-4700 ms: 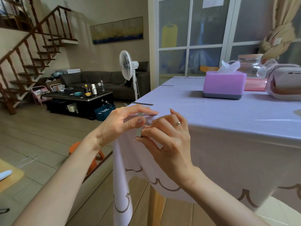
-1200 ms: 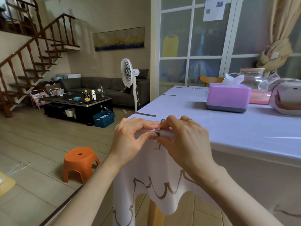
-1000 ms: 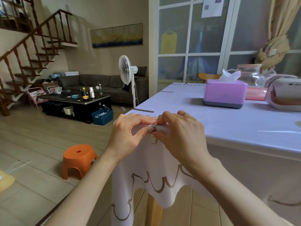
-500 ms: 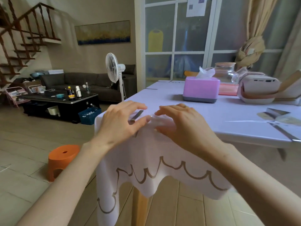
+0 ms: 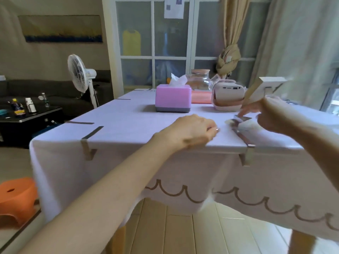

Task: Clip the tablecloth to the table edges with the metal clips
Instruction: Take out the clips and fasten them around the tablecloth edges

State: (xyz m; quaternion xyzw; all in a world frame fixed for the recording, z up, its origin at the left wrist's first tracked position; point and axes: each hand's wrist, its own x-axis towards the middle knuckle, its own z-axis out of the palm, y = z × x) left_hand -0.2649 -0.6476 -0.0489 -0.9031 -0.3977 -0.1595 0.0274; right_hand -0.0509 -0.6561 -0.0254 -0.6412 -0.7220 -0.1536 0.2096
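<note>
Beyond the table stood a glazed partition point(image 5: 156, 43) with a tied-back curtain point(image 5: 229, 57), and to the left a pedestal fan point(image 5: 80, 76), a dark coffee table point(image 5: 27, 116) with bottles on it and an orange stool point(image 5: 16, 197) on the floor. A pale tablecloth point(image 5: 128, 165) with a brown scalloped trim covered the table and hung over its near edge.

One metal clip point(image 5: 88, 143) sat over that near edge by the left corner, its strip lying on the cloth and its lower end hooked beneath. A second fitted clip point(image 5: 245, 149) gripped the same edge farther right. Two more strips point(image 5: 79, 123) lay along the left side of the table. A few loose clips point(image 5: 240, 119) lay on the cloth behind the second fitted clip.

The left hand point(image 5: 192, 131) rested on the tablecloth between the two near-edge clips, its fingers bent down to the cloth. A small glint showed at its fingertips, but I could not tell whether it held anything. The right hand point(image 5: 266, 116) was blurred, with its forefinger stretched to the loose clips. Whether it gripped one could not be made out.

Farther back stood a pink tissue box point(image 5: 173, 99), a glass jar point(image 5: 200, 81) with a wooden lid and a pale rounded appliance point(image 5: 227, 96).
</note>
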